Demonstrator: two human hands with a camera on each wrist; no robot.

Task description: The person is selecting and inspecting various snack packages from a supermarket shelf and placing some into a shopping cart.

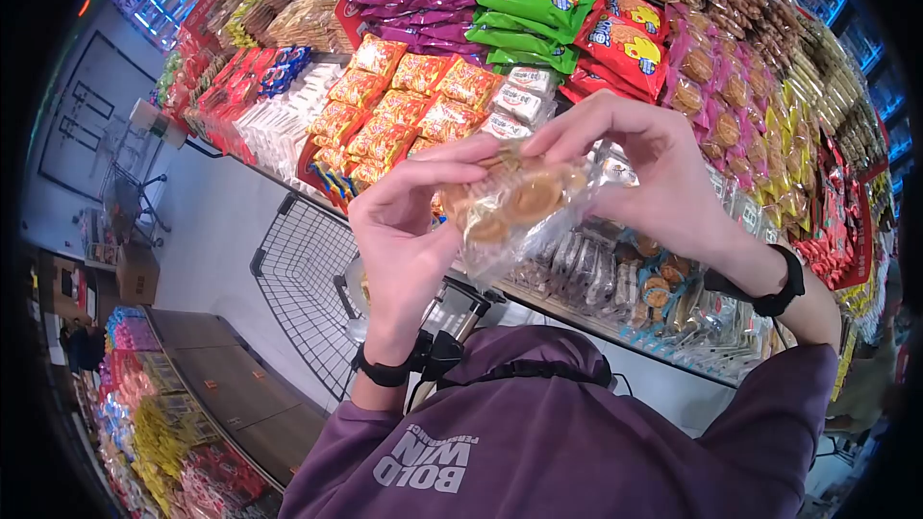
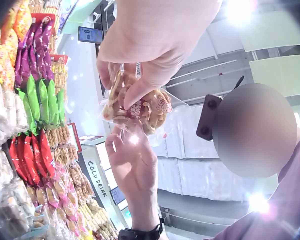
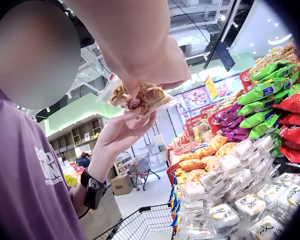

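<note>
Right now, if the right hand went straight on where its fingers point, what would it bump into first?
The snack packet, at the fingertips of the right hand. Past it, probably the left hand, though depth is unclear.

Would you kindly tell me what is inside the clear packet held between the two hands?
The clear packet shows round, golden-brown pieces resembling biscuits. The left hand and right hand cover parts of it, so whatever lies beneath cannot be seen.

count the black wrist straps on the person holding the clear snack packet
2. One strap is around the wrist of the left hand, the other strap around that of the right hand. Both show in the head view, so neither is hidden.
</note>
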